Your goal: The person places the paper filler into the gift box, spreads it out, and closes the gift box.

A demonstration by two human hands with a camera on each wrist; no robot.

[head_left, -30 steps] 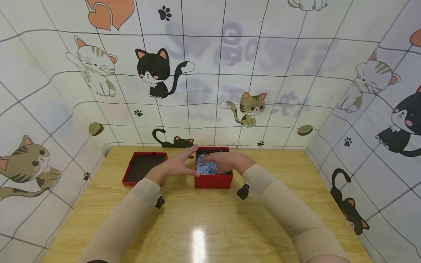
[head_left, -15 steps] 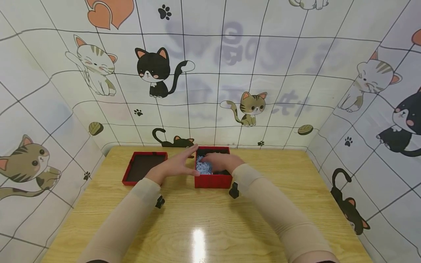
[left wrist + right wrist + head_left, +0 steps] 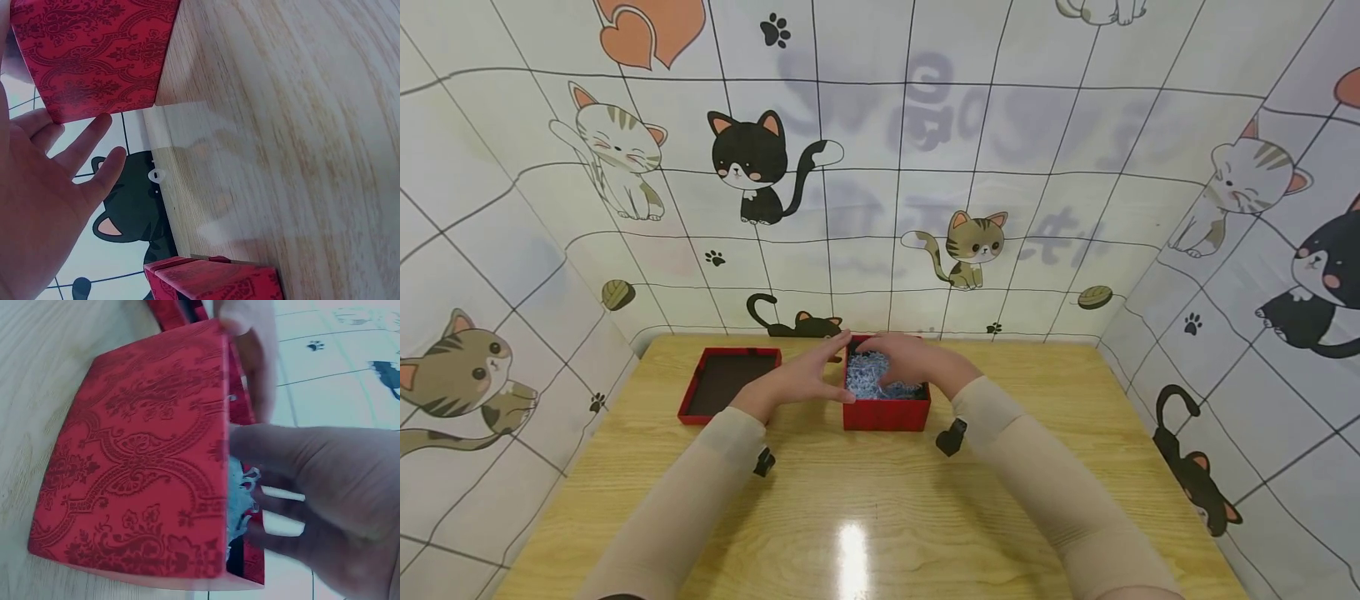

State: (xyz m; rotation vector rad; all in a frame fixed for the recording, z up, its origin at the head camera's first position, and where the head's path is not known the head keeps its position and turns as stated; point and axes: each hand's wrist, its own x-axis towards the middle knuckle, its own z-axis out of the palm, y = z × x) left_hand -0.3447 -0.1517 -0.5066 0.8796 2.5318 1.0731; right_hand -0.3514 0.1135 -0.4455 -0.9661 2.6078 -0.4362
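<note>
Your right hand (image 3: 917, 364) had risen and shifted slightly toward the right edge of the bench (image 3: 820, 517) since half a second before, baring more blue shredded paper (image 3: 867, 379) in the red box (image 3: 887, 415); your left hand (image 3: 797, 379) had kept its place. Behind the bench's back edge rose a white wall covering (image 3: 865, 192) printed with grid lines and cartoon cats. Your beige sleeves (image 3: 688, 500) reached over the pale wooden bench. Near the middle of its back edge stood the red box, open at the top, its sides patterned in darker red. A shallow red tray (image 3: 730, 385), dark inside, lay near the bench's back left corner, well apart from the box. You had the left hand spread along the box's left side, fingers straight, thumb at the near corner. You held the right hand over the opening, fingers parted and loosely bent, dipping toward the paper; the tips were partly hidden. Small black devices (image 3: 951, 437) hung under your wrists.
</note>
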